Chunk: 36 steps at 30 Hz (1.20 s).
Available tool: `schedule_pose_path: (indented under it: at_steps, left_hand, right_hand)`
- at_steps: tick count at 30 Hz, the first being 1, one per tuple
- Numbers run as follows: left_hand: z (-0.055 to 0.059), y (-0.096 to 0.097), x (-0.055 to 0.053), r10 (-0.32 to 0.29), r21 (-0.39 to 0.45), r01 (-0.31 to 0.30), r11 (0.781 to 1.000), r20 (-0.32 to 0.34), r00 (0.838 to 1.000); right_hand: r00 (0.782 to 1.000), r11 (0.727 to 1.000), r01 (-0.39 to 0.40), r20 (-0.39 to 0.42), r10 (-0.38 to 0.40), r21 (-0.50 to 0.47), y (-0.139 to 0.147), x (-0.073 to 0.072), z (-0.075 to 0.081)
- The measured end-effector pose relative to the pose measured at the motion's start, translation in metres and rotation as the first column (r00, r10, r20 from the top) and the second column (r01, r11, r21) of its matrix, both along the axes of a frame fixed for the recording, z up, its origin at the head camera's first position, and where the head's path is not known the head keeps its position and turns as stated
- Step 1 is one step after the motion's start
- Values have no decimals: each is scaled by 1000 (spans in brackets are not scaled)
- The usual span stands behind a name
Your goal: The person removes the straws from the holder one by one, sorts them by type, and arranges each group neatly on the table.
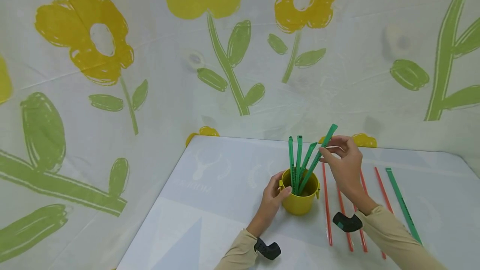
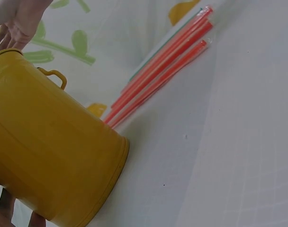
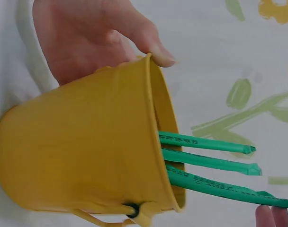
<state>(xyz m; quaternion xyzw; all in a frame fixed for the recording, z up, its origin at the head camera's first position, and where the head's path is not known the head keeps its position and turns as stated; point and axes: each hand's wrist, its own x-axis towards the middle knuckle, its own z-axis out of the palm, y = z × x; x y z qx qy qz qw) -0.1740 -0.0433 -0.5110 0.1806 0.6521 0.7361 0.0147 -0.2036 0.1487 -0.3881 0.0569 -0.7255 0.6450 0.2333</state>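
A small yellow bucket with side handles stands on the table. My left hand grips its left side, the thumb hooked over the rim. Three green paper-wrapped straws lean inside, their printed wrappers sticking up past the rim. Above the bucket's right side, my right hand pinches another green wrapped straw near its upper part. This straw slants, with its lower end inside the bucket. In the left wrist view the bucket hides most of the left hand's fingers.
Several red straws in clear wrapping lie on the table right of the bucket, some partly under the right forearm. Farther right lies one green wrapped straw. A flower-printed cloth hangs behind the white table.
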Motion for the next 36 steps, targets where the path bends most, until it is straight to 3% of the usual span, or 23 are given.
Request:
schedule_pose_path:
  at_steps: [6,13,18,22,32,36]
  left_hand:
    - [4,1,2,-2,-1,2,1000,-11,1000]
    - [27,-2,13,-3,-9,3,1000,-11,1000]
    - [31,-3,15,-4,-11,4,1000,4,1000]
    - [30,-3,15,-8,-5,8,1000,10,1000]
    - [14,1,8,-4,-1,4,1000,9,1000]
    - [20,0,10,-4,5,4,1000,2,1000]
  right_hand:
    - [999,999,22,-37,-23,-28,7,0,12]
    - [995,992,-3,-98,-9,-127,15,-1,23]
    - [986,977,-46,-168,11,-207,23,0,32]
    - [974,949,-91,-225,22,-301,28,1,38]
    - [965,915,-121,-262,18,-386,45,4,51]
    - [967,910,-122,-252,20,-397,52,4,53]
